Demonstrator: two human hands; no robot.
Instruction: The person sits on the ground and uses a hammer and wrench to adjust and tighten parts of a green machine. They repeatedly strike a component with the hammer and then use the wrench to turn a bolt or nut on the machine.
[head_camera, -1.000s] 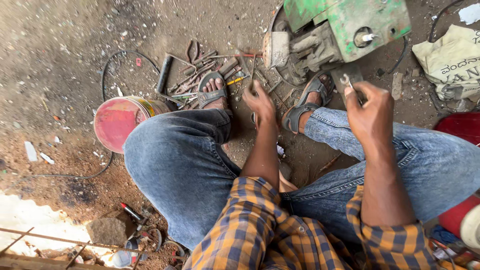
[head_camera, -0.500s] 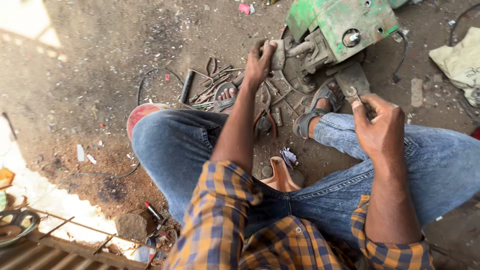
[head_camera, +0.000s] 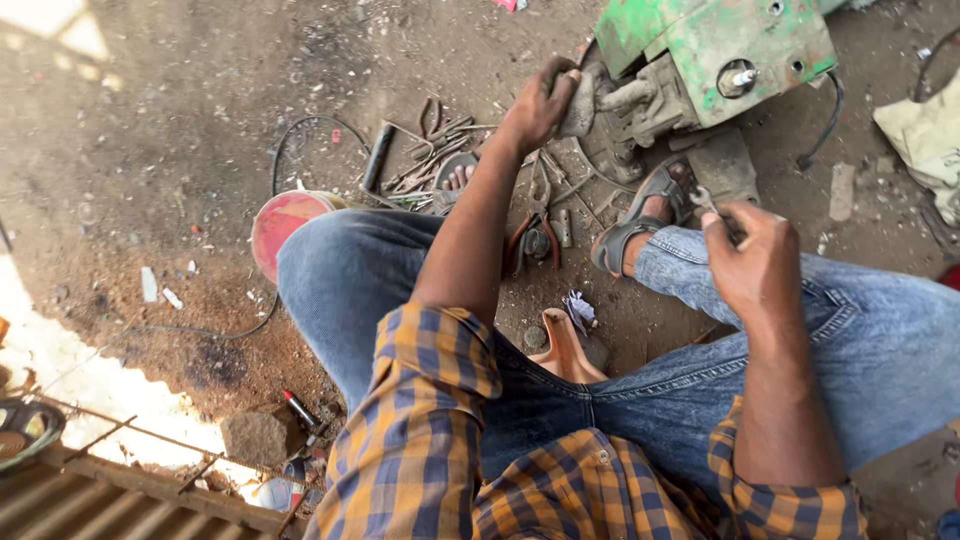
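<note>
I sit on the dirt ground with my knees apart, in blue jeans and sandals. A green engine (head_camera: 720, 50) lies just beyond my feet. My left hand (head_camera: 543, 100) stretches forward and grips a grey metal part (head_camera: 578, 108) on the engine's near left side. My right hand (head_camera: 752, 262) is raised over my right knee, its fingers closed around a small metal spanner (head_camera: 703, 200) whose head sticks out above the thumb.
Pliers (head_camera: 532, 238) and several loose tools (head_camera: 435, 150) lie between my feet. A red-lidded tin (head_camera: 283, 228) sits by my left knee, near a black cable (head_camera: 300, 130). A cloth bag (head_camera: 925, 140) lies far right. Corrugated sheet (head_camera: 110, 500) and a stone (head_camera: 258, 438) are at bottom left.
My left hand has left the tool pile between my feet, reached forward and gripped the grey part on the engine. My right hand has kept the spanner. The view tilted left.
</note>
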